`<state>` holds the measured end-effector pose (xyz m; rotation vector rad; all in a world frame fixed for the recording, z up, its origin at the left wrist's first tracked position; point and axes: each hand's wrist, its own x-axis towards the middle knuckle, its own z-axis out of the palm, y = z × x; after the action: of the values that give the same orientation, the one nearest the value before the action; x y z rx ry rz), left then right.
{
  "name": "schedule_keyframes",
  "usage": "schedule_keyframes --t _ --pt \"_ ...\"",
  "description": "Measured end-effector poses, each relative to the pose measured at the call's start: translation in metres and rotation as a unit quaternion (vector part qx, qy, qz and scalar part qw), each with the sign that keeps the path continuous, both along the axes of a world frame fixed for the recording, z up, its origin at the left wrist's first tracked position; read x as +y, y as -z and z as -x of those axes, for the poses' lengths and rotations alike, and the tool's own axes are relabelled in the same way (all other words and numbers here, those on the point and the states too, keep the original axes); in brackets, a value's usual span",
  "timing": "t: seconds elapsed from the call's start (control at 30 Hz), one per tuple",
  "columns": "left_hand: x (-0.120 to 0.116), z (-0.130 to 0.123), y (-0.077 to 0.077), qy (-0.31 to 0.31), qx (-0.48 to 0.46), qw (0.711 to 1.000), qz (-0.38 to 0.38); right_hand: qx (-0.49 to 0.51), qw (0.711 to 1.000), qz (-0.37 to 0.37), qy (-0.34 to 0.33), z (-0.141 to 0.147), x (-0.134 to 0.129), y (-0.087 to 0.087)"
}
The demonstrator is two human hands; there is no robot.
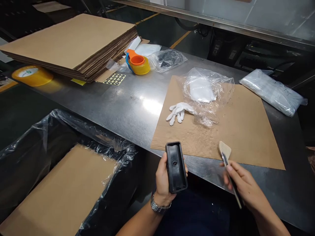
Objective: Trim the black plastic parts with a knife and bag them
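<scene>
My left hand (162,182), with a metal watch at the wrist, is closed around a black rectangular plastic part (176,167). The part is tilted up, its long hollow facing me, and a small round hole shows in its middle. On the right, my right hand (240,178) grips a slim knife (232,183) with a dark handle, its tip pointing away from me. Just beyond that tip lies a small beige pad (224,149), near the front edge of a cardboard sheet (246,137). Whether the tip touches the pad, I cannot tell.
A white glove (179,111) and a clear plastic bag (221,87) lie on the cardboard. A tape dispenser (139,65) and a cardboard stack (81,42) stand farther left on the metal table (133,101). A plastic-lined bin (125,152) is at lower left.
</scene>
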<state>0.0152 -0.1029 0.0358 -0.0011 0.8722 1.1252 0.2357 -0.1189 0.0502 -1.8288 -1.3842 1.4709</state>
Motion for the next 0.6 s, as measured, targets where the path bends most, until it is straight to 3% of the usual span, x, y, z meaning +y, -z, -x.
schedule_keyframes --t 0.03,0.07,0.13,0.2,0.27,0.37,0.47,0.53,0.6 --pt "0.0 -0.001 0.0 0.005 -0.005 1.0 0.009 -0.12 0.991 -0.051 0.004 -0.011 0.006 0.005" --pt "0.0 -0.001 0.0 0.008 -0.009 1.0 0.019 -0.244 0.965 -0.094 0.003 -0.022 0.012 0.012" --pt "0.0 -0.003 0.0 0.015 -0.016 0.999 0.033 -0.445 0.882 -0.153 -0.006 -0.04 0.022 0.026" --pt "0.0 -0.005 -0.001 0.025 -0.019 0.999 0.036 -0.548 0.816 -0.184 -0.025 -0.051 0.03 0.036" --pt "-0.001 -0.007 -0.002 0.045 -0.017 0.998 0.035 -0.559 0.8 -0.217 -0.027 -0.053 0.035 0.036" --pt "-0.002 -0.008 -0.004 0.078 0.001 0.996 0.048 -0.484 0.835 -0.262 -0.012 -0.036 0.031 0.02" --pt "-0.004 -0.01 -0.005 0.092 0.026 0.994 0.05 -0.363 0.892 -0.252 -0.094 0.003 0.013 -0.006" --pt "-0.004 -0.013 -0.006 0.084 0.051 0.995 0.037 -0.192 0.948 -0.174 -0.187 0.034 -0.001 -0.02" --pt "-0.005 -0.015 -0.008 0.068 0.077 0.994 0.027 -0.064 0.972 -0.079 -0.212 0.058 -0.011 -0.025"
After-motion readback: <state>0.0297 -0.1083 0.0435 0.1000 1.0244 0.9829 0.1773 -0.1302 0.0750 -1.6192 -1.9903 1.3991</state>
